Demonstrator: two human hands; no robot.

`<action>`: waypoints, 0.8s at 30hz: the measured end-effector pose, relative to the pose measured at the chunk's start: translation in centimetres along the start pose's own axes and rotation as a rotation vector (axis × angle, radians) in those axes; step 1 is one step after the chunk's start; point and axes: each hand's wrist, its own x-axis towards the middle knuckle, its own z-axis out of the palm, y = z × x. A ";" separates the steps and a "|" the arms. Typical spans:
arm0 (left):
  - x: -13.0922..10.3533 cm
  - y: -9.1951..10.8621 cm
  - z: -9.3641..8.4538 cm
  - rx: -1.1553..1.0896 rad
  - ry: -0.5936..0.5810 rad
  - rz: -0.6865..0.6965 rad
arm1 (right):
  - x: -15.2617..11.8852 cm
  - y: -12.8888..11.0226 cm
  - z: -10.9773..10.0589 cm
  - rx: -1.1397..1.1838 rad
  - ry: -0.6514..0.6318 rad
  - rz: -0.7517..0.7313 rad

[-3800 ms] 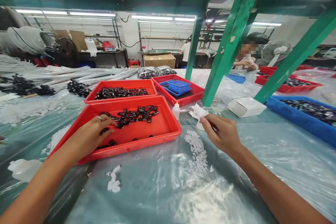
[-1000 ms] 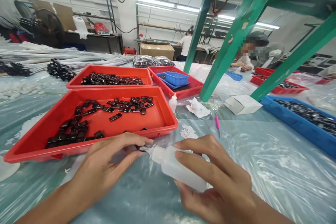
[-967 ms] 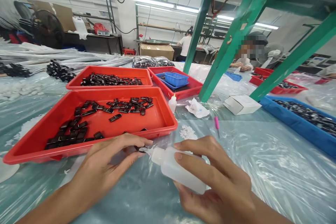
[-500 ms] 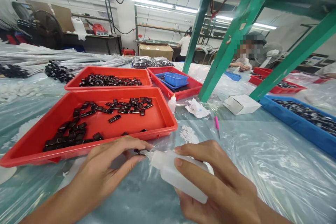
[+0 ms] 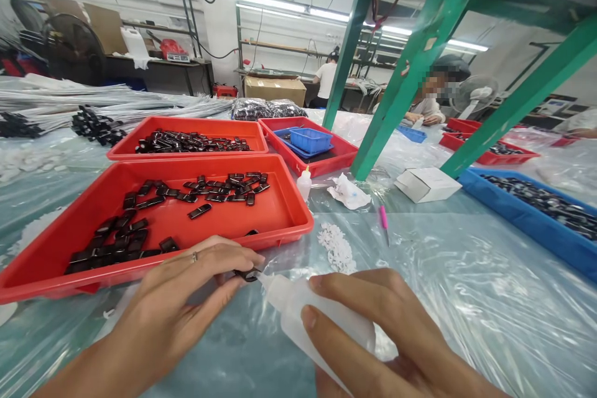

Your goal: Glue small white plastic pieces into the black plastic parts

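The bottle [image 5: 321, 317] is translucent plastic; the black pieces [image 5: 200, 211] look glossy.

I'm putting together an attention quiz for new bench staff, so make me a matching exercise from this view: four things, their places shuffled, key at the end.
Things
1. large bottle
2. black part by the bottle's tip
3. pink-handled tool
4. small blue basket

Places
A. lying on the plastic sheet
B. inside a red tray
C. held in the right hand
D. pinched in the left hand

Right pairs: 1-C, 2-D, 3-A, 4-B
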 end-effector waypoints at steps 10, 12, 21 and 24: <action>0.0 0.2 -0.2 0.056 0.002 -0.149 | 0.6 6.2 2.3 0.345 0.335 0.367; -0.2 0.1 0.1 0.028 0.021 -0.176 | 0.4 8.7 3.0 0.462 0.351 0.513; -0.4 0.0 0.4 0.053 0.011 -0.027 | -2.2 17.2 5.5 0.356 0.251 0.900; -0.3 0.0 0.1 0.084 0.000 -0.001 | -2.0 16.8 5.2 0.349 0.235 0.869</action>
